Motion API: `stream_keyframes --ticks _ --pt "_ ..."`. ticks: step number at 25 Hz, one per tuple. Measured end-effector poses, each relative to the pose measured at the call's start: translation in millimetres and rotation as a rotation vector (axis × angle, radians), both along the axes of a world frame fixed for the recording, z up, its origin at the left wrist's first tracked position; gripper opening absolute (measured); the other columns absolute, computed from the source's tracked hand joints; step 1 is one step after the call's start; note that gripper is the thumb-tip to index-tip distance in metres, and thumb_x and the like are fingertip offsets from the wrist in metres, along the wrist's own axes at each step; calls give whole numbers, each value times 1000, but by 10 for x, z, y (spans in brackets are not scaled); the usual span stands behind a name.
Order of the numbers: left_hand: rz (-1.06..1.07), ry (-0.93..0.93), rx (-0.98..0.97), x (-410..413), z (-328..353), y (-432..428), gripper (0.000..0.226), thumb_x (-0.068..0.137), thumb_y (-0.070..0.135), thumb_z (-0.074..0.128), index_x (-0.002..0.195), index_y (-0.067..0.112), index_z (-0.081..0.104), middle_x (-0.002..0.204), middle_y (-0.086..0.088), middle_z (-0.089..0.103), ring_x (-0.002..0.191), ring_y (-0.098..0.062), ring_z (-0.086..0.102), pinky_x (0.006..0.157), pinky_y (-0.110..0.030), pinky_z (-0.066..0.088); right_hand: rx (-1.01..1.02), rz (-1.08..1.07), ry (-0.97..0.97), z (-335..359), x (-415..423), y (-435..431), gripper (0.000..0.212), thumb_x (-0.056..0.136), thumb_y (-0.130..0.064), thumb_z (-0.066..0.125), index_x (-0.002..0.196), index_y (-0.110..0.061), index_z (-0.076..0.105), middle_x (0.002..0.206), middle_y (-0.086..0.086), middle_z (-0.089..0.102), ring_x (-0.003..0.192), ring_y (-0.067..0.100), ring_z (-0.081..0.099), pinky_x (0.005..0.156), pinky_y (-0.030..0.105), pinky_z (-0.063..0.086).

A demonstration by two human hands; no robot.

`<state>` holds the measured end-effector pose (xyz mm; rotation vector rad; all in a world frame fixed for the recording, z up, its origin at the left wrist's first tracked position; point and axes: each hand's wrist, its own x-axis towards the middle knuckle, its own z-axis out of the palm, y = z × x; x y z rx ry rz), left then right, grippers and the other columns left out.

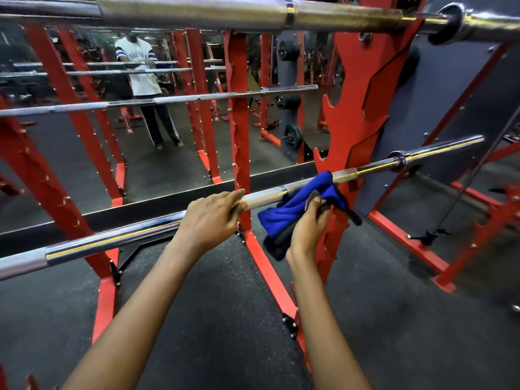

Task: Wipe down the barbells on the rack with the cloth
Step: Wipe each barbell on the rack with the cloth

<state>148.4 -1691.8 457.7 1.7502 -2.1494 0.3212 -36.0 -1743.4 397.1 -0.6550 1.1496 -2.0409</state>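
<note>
The fingers of my left hand (211,218) are curled together over the lower barbell (112,237) and grip it from above, on the dull grey part just left of a shiny collar. My right hand (308,226) pinches the cloth (295,205): the thumb presses on it from the front, and the other fingers are behind the fabric, so I cannot tell how they lie. The cloth is blue with a black edge. It is draped over this same bar, just beside the red upright of the rack (346,130), and its lower part hangs down along my wrist. The rack holds the lower barbell in one of its notches, and the bar goes on to the right, past a sleeve collar. An upper barbell (197,11) lies across the top, very near to the camera and cut off at both sides. Behind the rack is a mirror (168,153). In it I see more red frames, some weight plates (292,136) and a standing person in a white shirt, small and not sharp. One more thin bar crosses there, and I cannot tell whether it is real or a reflection. The floor (225,305) is dark, speckled rubber, and a grey wall panel stands at the right.
</note>
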Motion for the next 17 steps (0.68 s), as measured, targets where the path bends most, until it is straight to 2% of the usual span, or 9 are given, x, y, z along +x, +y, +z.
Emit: stream_keyframes --ticks 2,4,6,10,14,17 --pt "22 -46 -73 117 -83 83 53 102 48 36 141 19 57 125 -3 70 115 -27 65 94 -41 47 -109 -121 249 106 -44 38 18 101 -32 55 105 -18 65 109 10 71 104 28 67 97 43 51" --pt "122 -83 -107 260 -142 160 57 102 49 31 145 17 53 131 -6 66 126 -29 57 109 -47 36 -89 -186 683 191 -15 -13 31 97 -31 62 111 -5 70 115 18 70 111 36 63 103 40 42" --pt "199 -91 -123 344 -198 256 59 103 49 25 149 17 46 136 -7 62 133 -31 49 115 -50 27 -19 -225 915 225 41 -143 40 94 -34 69 124 -7 70 128 15 67 121 34 57 109 40 34" --pt "284 -72 -115 350 -229 324 61 103 50 22 155 20 36 138 -6 58 137 -32 42 116 -55 20 -16 -222 1010 306 107 -236 49 93 -46 63 128 -13 70 135 9 66 127 32 58 111 46 38" --pt "301 -55 -75 302 -216 320 60 102 50 20 153 24 38 139 -3 58 137 -29 43 110 -60 25 -194 -156 1226 187 319 -65 47 98 -44 59 127 -8 69 135 13 63 122 36 58 109 49 43" --pt "258 -65 -63 353 -185 339 59 103 51 21 151 25 42 136 -3 60 133 -27 48 105 -53 33 -263 -174 1304 205 145 -154 39 96 -39 62 120 -10 72 126 10 68 114 34 63 104 47 45"
